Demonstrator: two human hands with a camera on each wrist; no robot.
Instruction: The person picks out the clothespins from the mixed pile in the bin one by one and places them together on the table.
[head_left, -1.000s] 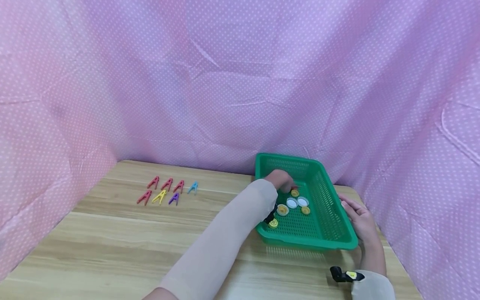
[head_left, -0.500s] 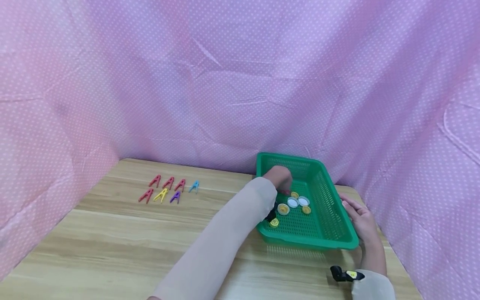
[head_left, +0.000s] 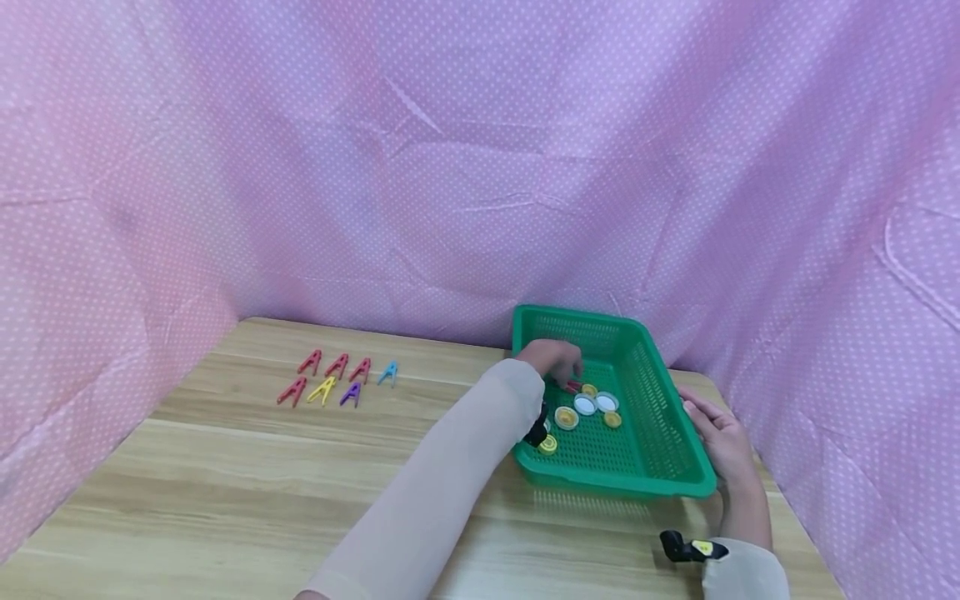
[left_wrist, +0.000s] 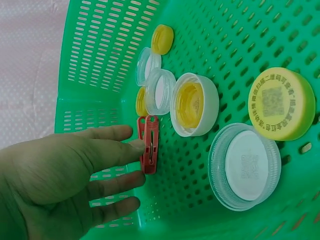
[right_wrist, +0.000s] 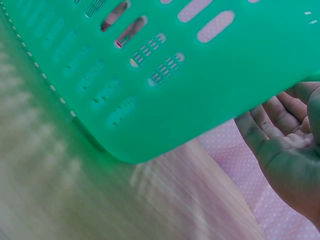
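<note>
My left hand [head_left: 553, 360] reaches into a green plastic basket [head_left: 671, 485]. In the left wrist view its fingers are spread and fairly straight, one tip touching a red clothespin [left_wrist: 149, 145] by the basket wall. Around it lie several bottle caps: a yellow printed cap [left_wrist: 282, 104], a clear-rimmed white cap [left_wrist: 245, 167], and a white cap with a yellow inside [left_wrist: 195, 106]. At the basket's right side my right hand [head_left: 726, 446] holds the rim from outside, with the near right part tilted up off the table. Its grip is partly hidden behind the rim.
Red, yellow, purple and blue clothespins stand in two rows on the wooden table [head_left: 225, 475], left of the basket; one is a yellow clothespin [head_left: 322, 391]. A pink dotted cloth [head_left: 480, 167] hangs behind and at both sides.
My left hand went lower over the red clothespin, then drew slightly up and left, its fingers loosening and the clothespin coming into sight. The right hand has stayed at the rim.
</note>
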